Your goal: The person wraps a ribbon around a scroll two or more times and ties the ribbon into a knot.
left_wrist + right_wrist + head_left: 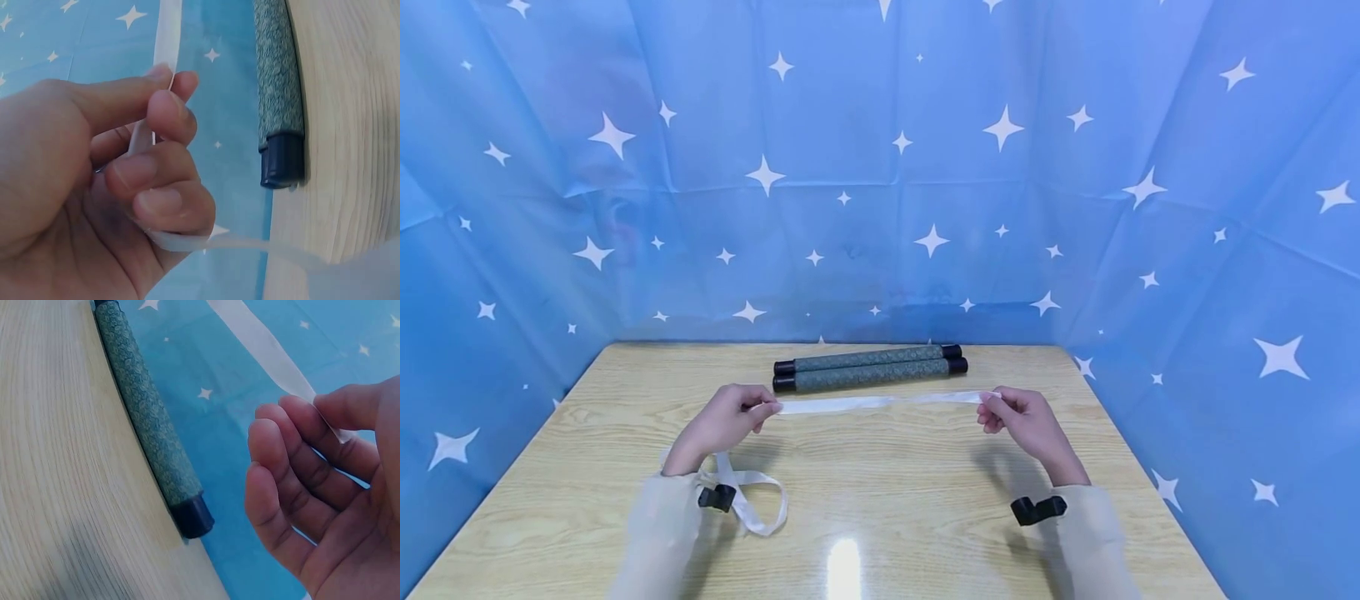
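A white ribbon (857, 403) is stretched nearly level between the two hands, above the table. My left hand (730, 421) pinches it between thumb and forefinger, and in the left wrist view the ribbon (167, 34) runs on through the curled fingers and out below them. Its loose length (758, 500) lies in a loop on the table beside the left wrist. The right hand (1018, 417) pinches the ribbon's other end between thumb and forefinger; a short tip shows past the thumb in the right wrist view, where the other fingers (265, 437) are bent around nothing.
Two rolled scrolls (872, 375) in green patterned cloth with black end knobs lie side by side behind the ribbon, near the far edge of the wooden table (887, 483). A blue curtain (850, 208) with white stars surrounds the table's back and sides.
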The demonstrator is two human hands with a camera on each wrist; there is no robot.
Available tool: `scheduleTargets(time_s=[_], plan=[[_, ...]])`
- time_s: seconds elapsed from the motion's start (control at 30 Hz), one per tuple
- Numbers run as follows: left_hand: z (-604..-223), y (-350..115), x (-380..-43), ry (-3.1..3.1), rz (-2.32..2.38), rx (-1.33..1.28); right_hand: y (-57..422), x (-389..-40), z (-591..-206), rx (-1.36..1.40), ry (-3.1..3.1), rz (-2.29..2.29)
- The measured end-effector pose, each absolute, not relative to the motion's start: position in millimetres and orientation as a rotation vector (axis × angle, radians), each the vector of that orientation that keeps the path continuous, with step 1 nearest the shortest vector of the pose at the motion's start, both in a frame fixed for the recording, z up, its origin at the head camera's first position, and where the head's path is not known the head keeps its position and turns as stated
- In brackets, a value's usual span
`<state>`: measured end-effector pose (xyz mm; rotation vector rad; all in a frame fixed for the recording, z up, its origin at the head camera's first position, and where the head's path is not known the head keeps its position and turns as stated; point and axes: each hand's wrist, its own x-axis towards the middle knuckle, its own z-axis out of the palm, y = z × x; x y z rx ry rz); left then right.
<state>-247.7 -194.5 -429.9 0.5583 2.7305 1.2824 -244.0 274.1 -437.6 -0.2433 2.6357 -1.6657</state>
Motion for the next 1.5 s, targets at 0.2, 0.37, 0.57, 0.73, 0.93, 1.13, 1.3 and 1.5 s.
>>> scheduleTargets(time_s=[0.2,0.37,0.57,0.73,0.93,1.13,1.3,1.5], plan=[[-429,-207,-250,2.762,1.242,0.522,283,-245,-440,-0.175,2.659,-1.660],[-430,-218,-250,2.748,1.226,0.455,289,-246,-442,-0.093,2.668,-1.662],[-433,-230,-251,2.703,1.216,0.408,296,-247,-441,0.003,2.700,-1.644],[-434,-241,-249,2.646,1.231,0.358,306,-247,-442,0.092,2.724,-1.659],[-435,-253,-248,2.592,1.196,0.354,320,-246,-442,0.198,2.727,-1.666],[-435,-263,-244,2.574,1.166,0.391,331,-246,-442,0.245,2.737,-1.673],[-435,-272,-241,2.539,1.171,0.393,342,-247,-445,0.264,2.743,-1.681],[-435,-282,-239,2.499,1.197,0.368,359,-248,-452,0.320,2.774,-1.645]])
